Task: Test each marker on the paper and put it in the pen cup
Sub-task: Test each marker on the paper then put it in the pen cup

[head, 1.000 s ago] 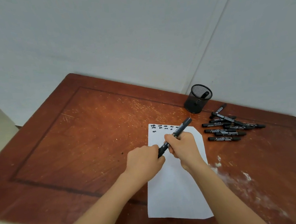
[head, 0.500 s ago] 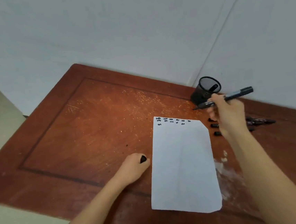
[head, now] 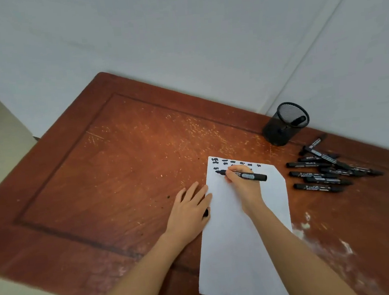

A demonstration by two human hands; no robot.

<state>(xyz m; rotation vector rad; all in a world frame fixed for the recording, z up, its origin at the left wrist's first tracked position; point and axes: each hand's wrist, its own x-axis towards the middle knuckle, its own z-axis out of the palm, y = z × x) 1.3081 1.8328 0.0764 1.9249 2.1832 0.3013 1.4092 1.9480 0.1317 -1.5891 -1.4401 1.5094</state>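
Surveying the surroundings first, we note a scratched red-brown worktop (head: 119,166) set against a pale wall (head: 178,41), with whitish smears (head: 305,225) on its right part. A black mesh pen cup (head: 279,129) stands at the far right by the wall, the dark end of one marker showing inside it. Loose markers (head: 319,174), black and capped, lie in an overlapping heap on the worktop, nearer us than the cup and just right of the paper (head: 236,250). The paper lies lengthwise before us, with short black test marks (head: 233,162) along its far edge. Our right forearm crosses the sheet and hides its middle. The right hand (head: 244,185) grips the uncapped marker (head: 248,176) in a writing hold. The barrel slants right, and the tip is down on the paper at the left of the second row of marks. The left hand (head: 190,209) rests flat, fingers straight and spread, on the worktop at the sheet's left edge. A small black piece (head: 205,212) shows at its thumb side, mostly hidden. The two hands are near each other but apart, and the cup is well beyond both.
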